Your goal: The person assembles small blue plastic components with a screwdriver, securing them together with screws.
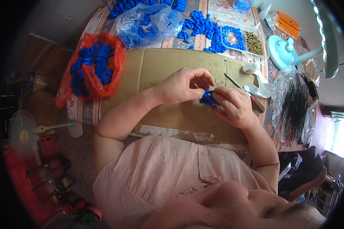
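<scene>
Between my two hands, above the cardboard, is a small blue plastic part (207,98) with a light spot on it. My left hand (181,86) pinches its left end with the thumb, the fingers curled over. The fingers of my right hand (235,105) close on its right side and cover some of it. Lying on the cardboard (172,114) behind my right hand is a slim dark tool (258,104) with a brown handle, partly hidden by that hand.
Blue parts fill a red bag (118,72) at left and a clear bag (122,28) at back. Further back are loose blue pieces (200,24) and a clear tray (233,49) with brass-coloured pins (253,42). A small white bottle (250,68), turquoise lamp (284,49) and black strips (294,101) lie right.
</scene>
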A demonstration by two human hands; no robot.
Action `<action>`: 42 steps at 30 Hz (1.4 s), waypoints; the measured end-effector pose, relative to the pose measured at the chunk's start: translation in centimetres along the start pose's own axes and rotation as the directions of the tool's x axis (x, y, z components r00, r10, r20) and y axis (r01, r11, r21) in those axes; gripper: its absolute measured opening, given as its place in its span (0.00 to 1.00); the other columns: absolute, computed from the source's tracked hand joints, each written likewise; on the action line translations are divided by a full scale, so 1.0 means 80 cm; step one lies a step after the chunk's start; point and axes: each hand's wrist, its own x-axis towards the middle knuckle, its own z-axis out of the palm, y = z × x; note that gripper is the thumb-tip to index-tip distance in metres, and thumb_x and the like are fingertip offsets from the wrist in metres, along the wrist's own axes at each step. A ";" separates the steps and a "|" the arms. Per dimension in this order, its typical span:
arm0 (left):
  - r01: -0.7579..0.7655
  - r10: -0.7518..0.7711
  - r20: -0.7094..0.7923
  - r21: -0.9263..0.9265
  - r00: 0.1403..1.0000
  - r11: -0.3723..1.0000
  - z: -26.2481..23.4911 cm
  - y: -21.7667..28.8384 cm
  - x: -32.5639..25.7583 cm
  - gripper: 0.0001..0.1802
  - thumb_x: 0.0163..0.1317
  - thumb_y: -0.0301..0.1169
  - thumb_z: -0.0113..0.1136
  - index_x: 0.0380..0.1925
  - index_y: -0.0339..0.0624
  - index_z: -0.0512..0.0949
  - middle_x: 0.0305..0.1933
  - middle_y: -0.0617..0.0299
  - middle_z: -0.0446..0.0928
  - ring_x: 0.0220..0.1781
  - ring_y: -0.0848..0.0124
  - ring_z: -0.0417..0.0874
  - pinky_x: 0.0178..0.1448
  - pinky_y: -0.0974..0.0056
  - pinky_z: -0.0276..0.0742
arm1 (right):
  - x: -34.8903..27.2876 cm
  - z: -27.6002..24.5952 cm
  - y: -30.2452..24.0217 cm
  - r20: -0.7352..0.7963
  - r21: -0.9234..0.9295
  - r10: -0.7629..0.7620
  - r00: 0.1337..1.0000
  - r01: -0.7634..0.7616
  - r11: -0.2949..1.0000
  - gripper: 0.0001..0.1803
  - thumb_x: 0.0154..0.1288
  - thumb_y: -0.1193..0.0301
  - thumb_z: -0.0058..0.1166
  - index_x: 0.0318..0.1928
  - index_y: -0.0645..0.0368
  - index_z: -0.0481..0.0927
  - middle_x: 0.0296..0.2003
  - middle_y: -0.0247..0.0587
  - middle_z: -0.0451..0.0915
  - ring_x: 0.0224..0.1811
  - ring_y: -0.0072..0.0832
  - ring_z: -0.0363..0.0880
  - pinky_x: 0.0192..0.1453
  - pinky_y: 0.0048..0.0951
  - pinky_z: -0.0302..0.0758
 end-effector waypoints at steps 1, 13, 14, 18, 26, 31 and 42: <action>-0.001 0.001 0.000 0.000 1.000 1.000 0.000 0.000 0.000 0.14 0.56 0.18 0.55 0.44 0.38 0.73 0.40 0.67 0.75 0.44 0.80 0.75 0.51 0.71 0.73 | 0.001 0.000 -0.001 -0.019 0.004 0.001 1.000 -0.001 1.000 0.18 0.40 0.72 0.65 0.36 0.62 0.78 0.40 0.40 0.75 0.27 0.29 0.75 0.29 0.30 0.71; 0.005 -0.006 0.024 0.020 1.000 1.000 0.008 0.003 -0.002 0.13 0.57 0.19 0.56 0.44 0.37 0.73 0.39 0.66 0.75 0.43 0.80 0.75 0.50 0.71 0.73 | 0.002 -0.001 -0.001 -0.013 -0.013 -0.068 0.998 0.068 0.998 0.20 0.36 0.72 0.64 0.36 0.63 0.78 0.40 0.41 0.74 0.29 0.31 0.76 0.31 0.30 0.73; -0.008 0.008 0.015 0.003 1.000 1.000 0.008 0.002 -0.002 0.14 0.56 0.19 0.55 0.44 0.37 0.73 0.39 0.66 0.75 0.43 0.80 0.75 0.50 0.71 0.73 | 0.002 -0.001 -0.002 -0.013 -0.012 -0.069 0.998 0.068 0.998 0.20 0.36 0.72 0.64 0.36 0.63 0.78 0.40 0.41 0.74 0.29 0.31 0.76 0.31 0.30 0.73; -0.019 0.019 0.010 -0.009 1.000 1.000 0.007 0.002 -0.001 0.14 0.55 0.18 0.54 0.43 0.38 0.73 0.39 0.66 0.75 0.43 0.79 0.75 0.50 0.70 0.73 | 0.002 -0.003 -0.003 -0.005 -0.013 -0.065 0.998 0.065 0.998 0.20 0.36 0.72 0.64 0.35 0.63 0.78 0.41 0.41 0.74 0.31 0.32 0.76 0.32 0.31 0.74; -0.007 0.006 0.005 0.064 1.000 0.998 0.011 0.005 -0.002 0.14 0.54 0.18 0.56 0.42 0.38 0.74 0.38 0.67 0.74 0.41 0.80 0.74 0.49 0.71 0.73 | 0.003 -0.002 -0.004 0.004 -0.032 -0.086 0.996 0.086 0.996 0.18 0.39 0.72 0.63 0.35 0.62 0.78 0.41 0.41 0.75 0.31 0.30 0.76 0.32 0.29 0.74; -0.013 0.012 0.014 0.077 1.000 0.997 0.010 0.001 -0.003 0.15 0.53 0.18 0.56 0.42 0.39 0.74 0.38 0.67 0.74 0.41 0.80 0.74 0.49 0.71 0.73 | 0.004 -0.001 -0.006 0.013 -0.044 -0.110 0.994 0.110 0.993 0.18 0.41 0.72 0.63 0.36 0.62 0.77 0.41 0.40 0.75 0.31 0.28 0.76 0.32 0.29 0.74; -0.066 0.067 0.030 -0.052 0.997 0.997 0.007 0.000 -0.003 0.14 0.54 0.21 0.57 0.43 0.38 0.74 0.36 0.65 0.76 0.39 0.79 0.76 0.46 0.72 0.75 | 0.002 -0.001 -0.004 -0.026 -0.002 -0.093 0.995 0.093 0.996 0.18 0.39 0.73 0.64 0.36 0.63 0.78 0.40 0.41 0.75 0.30 0.30 0.77 0.31 0.30 0.75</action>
